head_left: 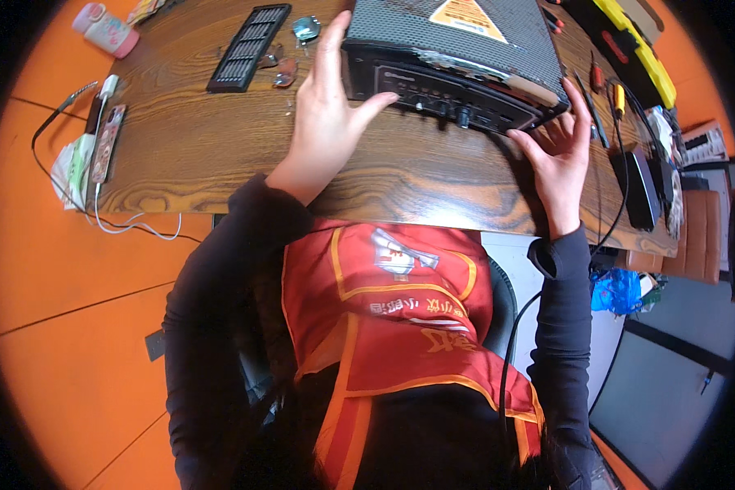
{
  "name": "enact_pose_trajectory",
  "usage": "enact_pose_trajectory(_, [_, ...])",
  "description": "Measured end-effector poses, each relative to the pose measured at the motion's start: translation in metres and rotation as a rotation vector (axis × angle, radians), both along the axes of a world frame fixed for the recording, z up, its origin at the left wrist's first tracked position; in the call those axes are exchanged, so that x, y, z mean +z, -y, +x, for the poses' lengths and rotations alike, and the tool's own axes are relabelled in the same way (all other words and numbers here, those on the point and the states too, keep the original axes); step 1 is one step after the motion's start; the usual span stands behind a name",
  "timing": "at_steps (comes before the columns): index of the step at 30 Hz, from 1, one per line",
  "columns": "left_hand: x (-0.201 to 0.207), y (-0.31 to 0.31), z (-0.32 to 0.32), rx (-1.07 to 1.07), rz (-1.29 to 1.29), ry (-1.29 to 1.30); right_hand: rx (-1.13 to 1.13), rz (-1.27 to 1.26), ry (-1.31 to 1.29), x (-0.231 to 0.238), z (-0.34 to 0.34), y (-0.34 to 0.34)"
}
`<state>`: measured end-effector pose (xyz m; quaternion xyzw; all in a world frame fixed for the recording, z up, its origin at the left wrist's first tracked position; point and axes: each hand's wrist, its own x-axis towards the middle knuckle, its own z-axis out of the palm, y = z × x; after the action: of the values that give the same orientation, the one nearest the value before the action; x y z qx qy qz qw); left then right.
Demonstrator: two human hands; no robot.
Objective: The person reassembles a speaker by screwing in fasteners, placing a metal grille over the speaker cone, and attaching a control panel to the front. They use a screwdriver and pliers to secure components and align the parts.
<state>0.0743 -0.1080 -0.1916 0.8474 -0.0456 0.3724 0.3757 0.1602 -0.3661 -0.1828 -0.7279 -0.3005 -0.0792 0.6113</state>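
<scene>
A black box-shaped speaker with a mesh grille on top stands on the wooden table at the far side. Its front panel, with several knobs and sockets, faces me, and the front upper edge looks worn or torn. My left hand grips its left side, fingers along the side and thumb at the panel's left end. At the right front corner, my right hand has its thumb by the lower edge and its fingers round the side. Both hands hold the speaker between them. The far end of the speaker is cut off by the picture's edge.
A black case of screwdriver bits lies left of the speaker, near a small round clear container. A phone, cables and a pink-and-white bottle are at the left. Screwdrivers and a black box lie right.
</scene>
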Motion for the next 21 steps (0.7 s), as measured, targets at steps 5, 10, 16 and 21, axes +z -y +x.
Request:
enact_pose_trajectory(5, [-0.004,-0.001,0.003,-0.030,-0.050,0.013,-0.035,0.013,0.025,0.002,0.004,-0.001])
enact_pose_trajectory(10, [-0.001,-0.002,0.003,-0.045,-0.090,0.010,-0.080,-0.032,0.084,0.002,0.000,-0.005])
enact_pose_trajectory(16, [0.004,0.000,0.000,-0.133,-0.336,-0.052,-0.092,0.063,0.071,0.002,-0.001,-0.012])
enact_pose_trajectory(21, [0.004,0.001,0.002,-0.092,-0.284,0.017,-0.115,0.021,0.069,0.005,0.001,-0.009])
